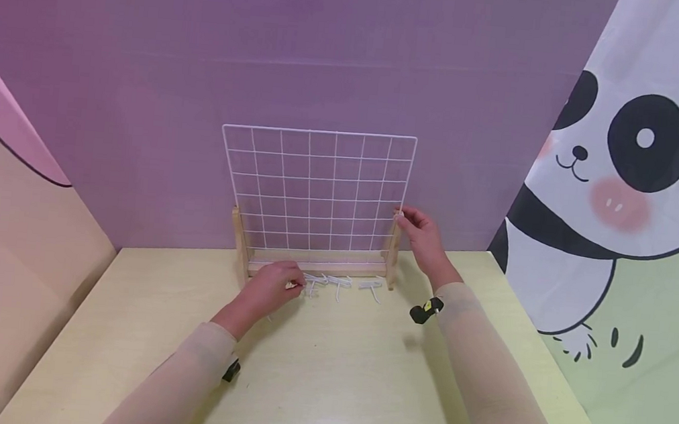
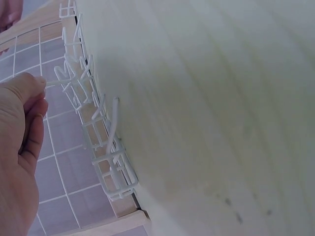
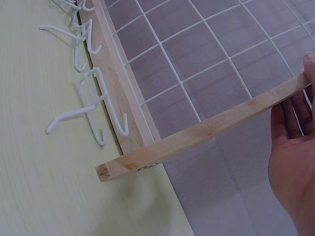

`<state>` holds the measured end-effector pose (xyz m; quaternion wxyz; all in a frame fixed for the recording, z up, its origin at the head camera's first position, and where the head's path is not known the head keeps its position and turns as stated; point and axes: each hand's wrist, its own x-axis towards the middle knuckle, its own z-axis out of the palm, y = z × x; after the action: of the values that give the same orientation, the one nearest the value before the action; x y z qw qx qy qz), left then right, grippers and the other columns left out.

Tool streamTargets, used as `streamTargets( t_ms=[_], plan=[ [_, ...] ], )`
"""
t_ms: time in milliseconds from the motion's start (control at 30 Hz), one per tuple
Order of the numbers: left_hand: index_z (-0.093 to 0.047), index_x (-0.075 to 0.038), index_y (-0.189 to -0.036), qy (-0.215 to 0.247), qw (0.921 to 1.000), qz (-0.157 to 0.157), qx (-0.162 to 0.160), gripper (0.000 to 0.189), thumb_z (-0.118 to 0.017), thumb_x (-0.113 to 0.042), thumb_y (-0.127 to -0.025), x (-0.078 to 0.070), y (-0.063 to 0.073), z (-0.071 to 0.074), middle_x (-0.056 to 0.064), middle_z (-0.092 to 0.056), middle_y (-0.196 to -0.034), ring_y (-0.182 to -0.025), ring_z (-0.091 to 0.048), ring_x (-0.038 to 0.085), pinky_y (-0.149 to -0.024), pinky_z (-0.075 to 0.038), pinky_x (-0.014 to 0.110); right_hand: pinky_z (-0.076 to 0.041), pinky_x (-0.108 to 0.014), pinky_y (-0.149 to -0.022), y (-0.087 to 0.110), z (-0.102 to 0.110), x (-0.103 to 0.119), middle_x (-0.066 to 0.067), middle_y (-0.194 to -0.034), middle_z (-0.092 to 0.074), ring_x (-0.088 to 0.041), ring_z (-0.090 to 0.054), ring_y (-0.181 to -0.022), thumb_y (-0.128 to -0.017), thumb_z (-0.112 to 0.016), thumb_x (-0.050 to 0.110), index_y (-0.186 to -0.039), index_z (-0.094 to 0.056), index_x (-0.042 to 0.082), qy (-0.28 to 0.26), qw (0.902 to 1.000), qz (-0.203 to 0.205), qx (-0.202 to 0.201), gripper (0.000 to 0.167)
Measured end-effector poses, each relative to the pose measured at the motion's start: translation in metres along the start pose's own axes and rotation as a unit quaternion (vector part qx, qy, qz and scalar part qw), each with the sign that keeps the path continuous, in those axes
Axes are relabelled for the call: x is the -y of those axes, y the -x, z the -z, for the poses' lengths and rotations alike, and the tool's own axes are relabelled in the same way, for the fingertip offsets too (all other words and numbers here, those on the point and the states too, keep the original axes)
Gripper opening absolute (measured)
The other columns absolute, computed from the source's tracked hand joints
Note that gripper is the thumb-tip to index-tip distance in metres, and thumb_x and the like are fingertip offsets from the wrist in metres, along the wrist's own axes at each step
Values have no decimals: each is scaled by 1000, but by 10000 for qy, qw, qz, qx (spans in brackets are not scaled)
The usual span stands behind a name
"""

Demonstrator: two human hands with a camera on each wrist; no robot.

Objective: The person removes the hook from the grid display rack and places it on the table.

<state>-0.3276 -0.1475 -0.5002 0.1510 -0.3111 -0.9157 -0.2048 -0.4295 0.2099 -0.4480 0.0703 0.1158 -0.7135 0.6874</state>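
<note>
A white wire grid panel (image 1: 322,131) stands upright in a light wooden stand (image 1: 393,254). My right hand (image 1: 424,240) grips the top of the stand's right post, fingers curled behind it and thumb at the front, beside the panel's edge. Low in front of the stand, my left hand (image 1: 272,283) pinches a white wire hook (image 2: 58,82) between thumb and forefinger. Several more white wire hooks (image 3: 96,105) lie on the table along the stand's base bar (image 3: 114,98). In the head view the left hand hides part of that row.
The pale wooden table (image 1: 313,371) reaches back to a purple backdrop (image 1: 329,49). To the right hangs a panel with a panda drawing (image 1: 636,218); a pink and beige panel (image 1: 4,230) borders the left side. Each wrist carries a small black camera (image 1: 426,310).
</note>
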Motion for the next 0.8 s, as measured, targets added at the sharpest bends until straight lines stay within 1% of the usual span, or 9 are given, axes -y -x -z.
streamTargets(
  t_ms=[167,300,433,533,800],
  plan=[
    [-80,-8,-95,-14,10000,22,43,10,-84,0,-93,0,-1,-3,-1,-71,-93,-88,-68,18,-85,-63,38,-46,-37,-121,-1,1,-1,-17,-149,-67,-19,-60,-130,-111,-71,20,-146,-67,0,6,10000,12,5,41],
    [-80,-8,-94,42,9999,43,120,9,-83,1,-94,-1,-2,-4,-1,-71,-93,-88,-68,18,-85,-63,38,-46,-36,-120,-1,1,-1,-14,-146,-69,-18,-60,-130,-111,-71,20,-145,-67,0,34,10000,0,-31,40],
    [-80,-9,-94,27,9997,135,193,10,-84,0,-94,-1,-2,-5,-3,-70,-92,-87,-68,17,-85,-63,38,-46,-36,-120,0,0,2,-11,-144,-70,-17,-60,-129,-111,-71,20,-145,-67,0,31,10000,-29,-49,39],
    [-80,-10,-94,13,9995,197,236,10,-84,-1,-94,-2,-2,-5,-3,-70,-93,-87,-68,16,-85,-63,37,-47,-35,-119,1,0,3,-14,-145,-69,-18,-60,-129,-111,-70,19,-145,-66,-1,29,10000,-27,-52,40],
    [-81,-10,-97,254,9986,324,347,10,-85,-2,-95,-1,-1,-7,-2,-75,-94,-89,-71,17,-88,-64,38,-47,-31,-115,1,-1,3,-22,-150,-65,-15,-60,-125,-112,-69,18,-146,-65,-3,28,10000,10,-30,41]
  ],
)
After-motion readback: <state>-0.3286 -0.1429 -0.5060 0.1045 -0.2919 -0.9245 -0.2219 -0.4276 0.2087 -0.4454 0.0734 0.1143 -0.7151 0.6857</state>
